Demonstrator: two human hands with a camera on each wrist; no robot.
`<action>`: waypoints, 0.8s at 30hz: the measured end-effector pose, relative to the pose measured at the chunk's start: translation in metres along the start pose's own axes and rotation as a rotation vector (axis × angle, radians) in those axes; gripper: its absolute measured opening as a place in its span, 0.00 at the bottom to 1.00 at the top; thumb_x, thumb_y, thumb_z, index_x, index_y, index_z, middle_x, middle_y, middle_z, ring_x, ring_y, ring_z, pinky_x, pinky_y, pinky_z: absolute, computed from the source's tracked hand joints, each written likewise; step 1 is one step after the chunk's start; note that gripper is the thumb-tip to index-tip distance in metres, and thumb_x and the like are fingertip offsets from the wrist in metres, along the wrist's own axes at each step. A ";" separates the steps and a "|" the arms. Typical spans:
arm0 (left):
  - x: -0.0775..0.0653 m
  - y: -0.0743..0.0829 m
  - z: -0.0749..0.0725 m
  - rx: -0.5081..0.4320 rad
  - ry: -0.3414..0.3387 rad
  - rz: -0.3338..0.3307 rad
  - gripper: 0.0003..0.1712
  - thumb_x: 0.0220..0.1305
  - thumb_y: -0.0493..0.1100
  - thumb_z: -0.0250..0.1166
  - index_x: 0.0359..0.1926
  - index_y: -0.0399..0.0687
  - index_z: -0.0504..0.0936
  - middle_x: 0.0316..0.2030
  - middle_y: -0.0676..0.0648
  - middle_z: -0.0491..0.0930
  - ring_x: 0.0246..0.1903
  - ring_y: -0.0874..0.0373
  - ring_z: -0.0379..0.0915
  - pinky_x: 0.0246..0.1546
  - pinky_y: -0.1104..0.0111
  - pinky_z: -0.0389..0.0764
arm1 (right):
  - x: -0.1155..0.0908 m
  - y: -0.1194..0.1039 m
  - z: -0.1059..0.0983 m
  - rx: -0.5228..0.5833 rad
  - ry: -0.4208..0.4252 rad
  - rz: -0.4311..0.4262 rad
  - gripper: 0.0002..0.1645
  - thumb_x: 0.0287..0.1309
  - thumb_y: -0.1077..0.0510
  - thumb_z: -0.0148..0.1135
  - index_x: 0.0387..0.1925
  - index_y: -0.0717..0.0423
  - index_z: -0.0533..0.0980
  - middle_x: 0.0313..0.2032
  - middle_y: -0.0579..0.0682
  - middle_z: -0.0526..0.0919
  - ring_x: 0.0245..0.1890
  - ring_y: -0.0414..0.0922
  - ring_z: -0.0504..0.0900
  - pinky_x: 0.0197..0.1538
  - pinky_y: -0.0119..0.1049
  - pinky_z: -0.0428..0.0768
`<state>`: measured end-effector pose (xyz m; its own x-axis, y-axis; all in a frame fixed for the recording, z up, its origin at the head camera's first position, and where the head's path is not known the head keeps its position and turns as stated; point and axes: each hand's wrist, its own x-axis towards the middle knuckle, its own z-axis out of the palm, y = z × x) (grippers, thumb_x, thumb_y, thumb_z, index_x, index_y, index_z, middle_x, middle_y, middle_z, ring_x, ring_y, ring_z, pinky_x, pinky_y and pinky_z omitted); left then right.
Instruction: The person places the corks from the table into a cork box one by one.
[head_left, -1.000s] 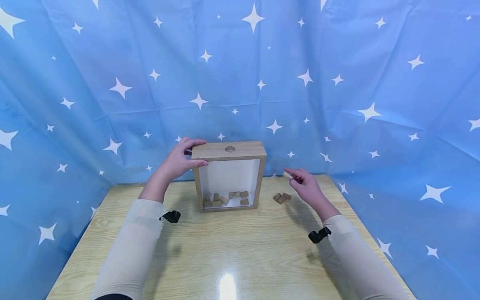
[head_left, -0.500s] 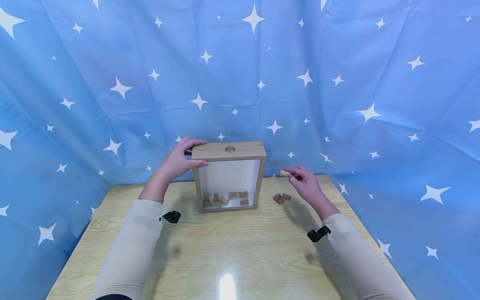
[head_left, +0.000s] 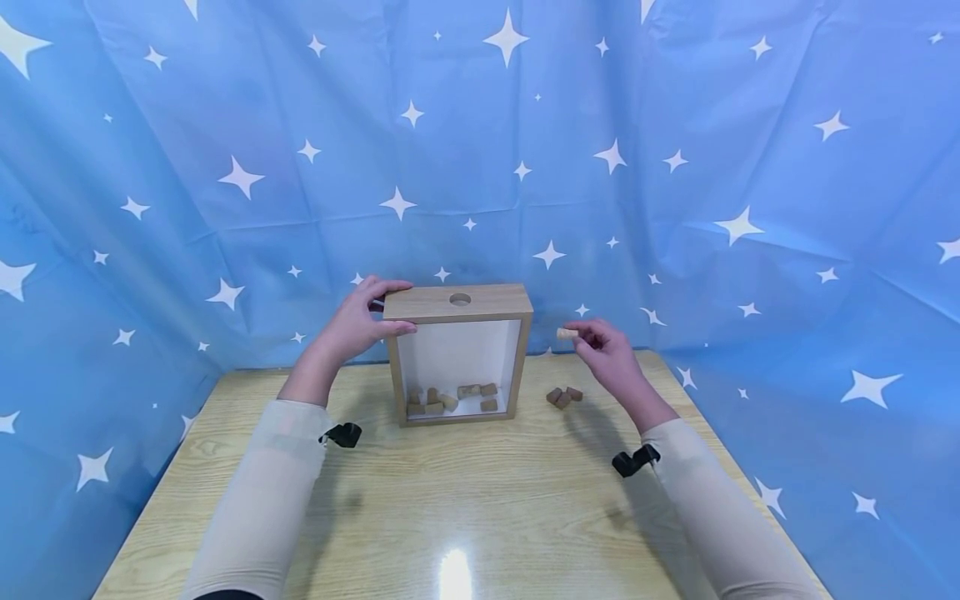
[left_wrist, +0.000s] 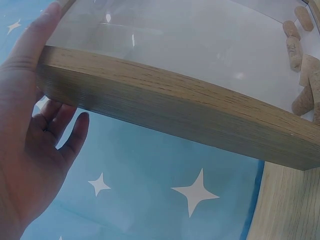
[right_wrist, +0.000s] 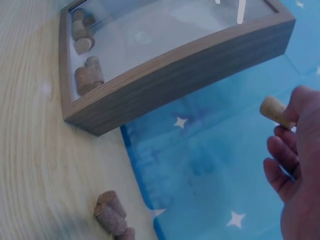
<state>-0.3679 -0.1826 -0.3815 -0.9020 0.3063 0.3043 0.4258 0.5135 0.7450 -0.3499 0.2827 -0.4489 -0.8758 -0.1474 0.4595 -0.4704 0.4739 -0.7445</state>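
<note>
The left hand point(head_left: 352, 323) is gripping the top left corner of a wooden box point(head_left: 459, 358) standing on the desk point(head_left: 450, 483); rightward, the right hand point(head_left: 611, 358) is pinching a cork point(head_left: 567, 333) aloft, loose corks point(head_left: 562, 397) lying lower.

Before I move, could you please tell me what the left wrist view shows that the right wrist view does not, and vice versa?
Only the left wrist view shows the left hand, gripping the box, and the box's left side. Only the right wrist view shows the right hand, the cork it pinches, the loose corks on the table, and the box's right side. Both share the box, corks inside it, some table and the curtain.
</note>
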 end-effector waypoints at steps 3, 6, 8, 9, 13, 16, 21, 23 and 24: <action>0.000 0.000 0.000 0.000 -0.004 0.002 0.42 0.66 0.50 0.84 0.78 0.63 0.78 0.63 0.47 0.73 0.62 0.43 0.71 0.63 0.42 0.76 | 0.003 -0.003 0.000 0.023 0.005 -0.012 0.16 0.80 0.63 0.61 0.62 0.57 0.87 0.42 0.55 0.79 0.36 0.49 0.73 0.34 0.34 0.73; 0.000 0.000 -0.001 0.000 -0.008 0.003 0.42 0.66 0.50 0.83 0.78 0.63 0.78 0.63 0.47 0.73 0.63 0.43 0.71 0.63 0.42 0.76 | 0.007 -0.007 -0.001 0.043 0.004 -0.026 0.15 0.80 0.62 0.62 0.60 0.54 0.87 0.39 0.53 0.78 0.34 0.49 0.73 0.34 0.34 0.73; 0.000 0.001 -0.001 -0.004 -0.007 0.003 0.42 0.66 0.50 0.83 0.78 0.62 0.78 0.63 0.47 0.73 0.63 0.43 0.71 0.63 0.42 0.76 | 0.009 -0.010 -0.002 0.055 0.007 -0.038 0.14 0.80 0.62 0.62 0.59 0.53 0.88 0.39 0.53 0.78 0.34 0.49 0.73 0.35 0.34 0.74; -0.001 0.001 -0.001 -0.006 -0.005 0.003 0.42 0.66 0.50 0.84 0.78 0.62 0.78 0.63 0.47 0.73 0.63 0.43 0.71 0.63 0.42 0.76 | 0.011 -0.011 -0.003 0.062 0.009 -0.042 0.14 0.80 0.62 0.62 0.58 0.54 0.88 0.38 0.54 0.78 0.34 0.49 0.73 0.35 0.34 0.74; -0.001 0.001 0.000 -0.008 0.000 0.005 0.42 0.66 0.50 0.84 0.78 0.61 0.78 0.63 0.47 0.73 0.63 0.43 0.71 0.63 0.42 0.76 | 0.018 -0.017 -0.004 0.087 0.029 -0.052 0.14 0.79 0.64 0.61 0.56 0.55 0.88 0.39 0.54 0.77 0.34 0.49 0.72 0.34 0.34 0.72; -0.001 0.001 -0.001 -0.004 -0.001 0.006 0.43 0.65 0.52 0.84 0.79 0.61 0.78 0.63 0.47 0.73 0.63 0.43 0.71 0.64 0.42 0.76 | 0.022 -0.024 -0.004 0.097 0.043 -0.058 0.15 0.78 0.65 0.60 0.57 0.56 0.87 0.39 0.54 0.77 0.34 0.48 0.72 0.34 0.33 0.71; -0.001 0.002 -0.001 0.003 -0.002 0.005 0.43 0.65 0.54 0.84 0.78 0.62 0.78 0.63 0.48 0.73 0.64 0.44 0.71 0.64 0.41 0.75 | 0.029 -0.036 -0.004 0.114 0.050 -0.061 0.15 0.77 0.66 0.60 0.57 0.59 0.86 0.38 0.55 0.78 0.32 0.47 0.70 0.33 0.34 0.70; -0.001 0.002 -0.001 0.008 -0.003 0.005 0.43 0.65 0.53 0.84 0.78 0.63 0.78 0.64 0.48 0.73 0.64 0.44 0.71 0.65 0.40 0.74 | 0.031 -0.041 -0.003 0.115 0.044 -0.055 0.14 0.78 0.66 0.60 0.57 0.60 0.86 0.37 0.54 0.78 0.30 0.46 0.70 0.32 0.33 0.69; -0.001 0.002 -0.001 0.008 -0.003 0.005 0.43 0.65 0.52 0.84 0.78 0.63 0.78 0.64 0.48 0.73 0.64 0.44 0.71 0.65 0.40 0.74 | 0.032 -0.044 -0.002 0.112 0.038 -0.052 0.14 0.78 0.66 0.60 0.57 0.60 0.86 0.37 0.53 0.79 0.30 0.45 0.70 0.32 0.33 0.69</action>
<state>-0.3659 -0.1825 -0.3798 -0.8996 0.3113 0.3062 0.4308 0.5186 0.7386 -0.3575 0.2594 -0.4004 -0.8464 -0.1347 0.5152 -0.5256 0.3662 -0.7679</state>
